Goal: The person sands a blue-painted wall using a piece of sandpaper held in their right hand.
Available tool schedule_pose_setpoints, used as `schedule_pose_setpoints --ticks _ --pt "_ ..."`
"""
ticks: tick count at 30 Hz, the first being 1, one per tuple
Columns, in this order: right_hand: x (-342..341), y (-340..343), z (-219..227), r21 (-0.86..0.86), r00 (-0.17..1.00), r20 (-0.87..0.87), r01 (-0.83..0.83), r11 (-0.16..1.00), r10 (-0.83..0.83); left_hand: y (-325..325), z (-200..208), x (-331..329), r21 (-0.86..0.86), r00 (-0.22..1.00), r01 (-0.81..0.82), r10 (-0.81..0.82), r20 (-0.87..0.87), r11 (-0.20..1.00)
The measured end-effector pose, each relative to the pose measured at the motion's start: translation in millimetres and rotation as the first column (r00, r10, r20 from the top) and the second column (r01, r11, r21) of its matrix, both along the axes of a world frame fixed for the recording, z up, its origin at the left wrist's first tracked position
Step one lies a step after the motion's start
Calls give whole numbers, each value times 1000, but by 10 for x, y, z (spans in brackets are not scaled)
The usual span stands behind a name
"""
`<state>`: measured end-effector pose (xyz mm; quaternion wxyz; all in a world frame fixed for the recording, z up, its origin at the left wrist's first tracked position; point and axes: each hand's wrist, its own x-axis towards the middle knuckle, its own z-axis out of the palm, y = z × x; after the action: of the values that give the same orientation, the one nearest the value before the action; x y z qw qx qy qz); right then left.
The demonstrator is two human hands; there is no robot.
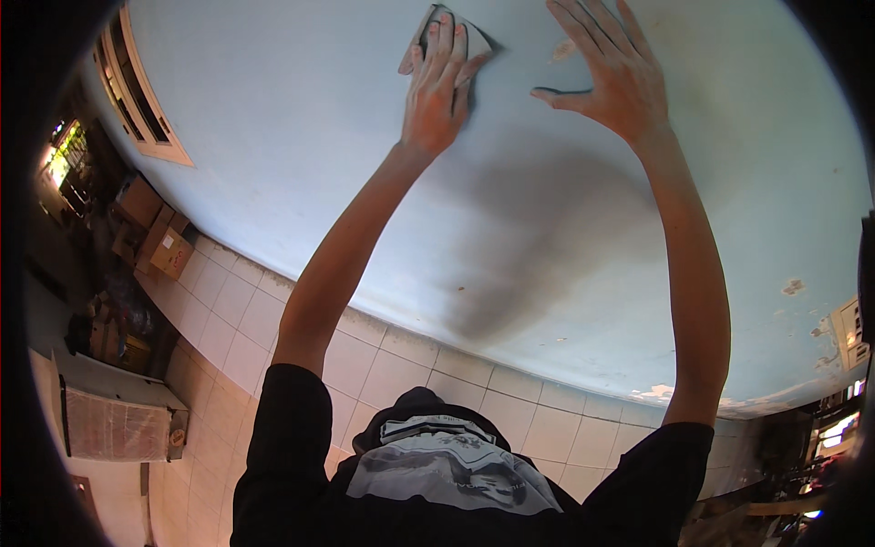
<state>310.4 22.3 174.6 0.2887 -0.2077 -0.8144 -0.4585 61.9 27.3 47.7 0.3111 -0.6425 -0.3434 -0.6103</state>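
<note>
A grey sheet of sandpaper (406, 60), folded or curled at its edges, is pressed to the pale blue wall (301, 100) under my left hand (437, 96). The fingers lie along the sheet, with the thumb side at its right edge. To the right, my right hand (620, 82) is spread out against the wall with nothing in it. A small pale patch (562, 50) of bare plaster shows between the two hands, next to the right fingers. Both arms reach up, and their shadow darkens the wall below.
A slatted vent (141, 87) is set in the wall at the upper left. Cardboard boxes (171, 252) stand by the wall on the left, above a tiled floor (223, 296). A plastic-wrapped item (118, 424) sits lower left. Paint peels (793, 286) low on the right.
</note>
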Motion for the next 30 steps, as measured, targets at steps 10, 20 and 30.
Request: schedule_pose_setpoints --ticks 10,20,30 --pt "-479 24 -166 181 990 -12 142 973 -142 87 634 -568 -58 964 -192 200 176 980" --pt "-686 47 -162 257 988 -33 152 954 -149 -9 719 -851 -57 979 -158 164 119 986" --pt "-711 75 -157 214 990 -28 141 967 -138 4 94 -518 95 994 -49 58 -90 994"
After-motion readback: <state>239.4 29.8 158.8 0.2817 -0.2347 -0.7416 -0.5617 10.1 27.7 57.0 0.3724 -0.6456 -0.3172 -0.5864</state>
